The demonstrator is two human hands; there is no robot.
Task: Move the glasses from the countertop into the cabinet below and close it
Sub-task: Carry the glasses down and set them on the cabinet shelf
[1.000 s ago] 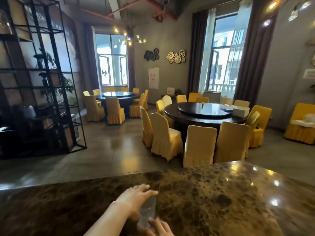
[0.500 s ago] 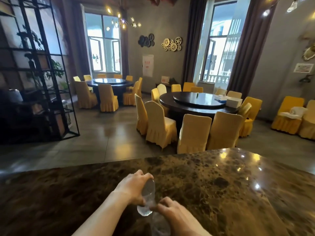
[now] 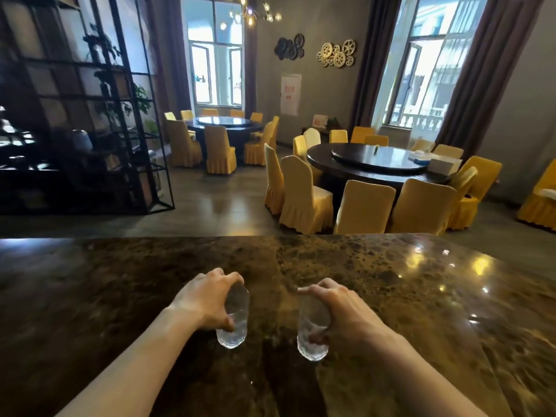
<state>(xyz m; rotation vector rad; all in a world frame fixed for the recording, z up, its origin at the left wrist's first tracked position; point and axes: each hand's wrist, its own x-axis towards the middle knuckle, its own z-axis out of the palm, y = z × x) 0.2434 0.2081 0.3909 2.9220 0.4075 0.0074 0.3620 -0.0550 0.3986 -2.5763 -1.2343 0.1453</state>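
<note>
Two clear textured glasses are over the dark marble countertop (image 3: 391,281). My left hand (image 3: 204,299) grips the left glass (image 3: 236,323) from its left side, fingers curled over the top. My right hand (image 3: 334,308) grips the right glass (image 3: 310,332) from its right side. The two glasses are side by side, a hand's width apart. Whether their bases touch the counter I cannot tell. The cabinet below is out of sight.
Beyond the counter's far edge lies a dining room with round dark tables (image 3: 373,164) and yellow-covered chairs (image 3: 304,200). A black metal shelf unit (image 3: 90,115) stands at the left. Bright lamp glints lie on the counter's right part.
My right hand came up from the bottom edge and closed on the second glass. The camera tilted down and the two hands now sit apart, each with a glass.
</note>
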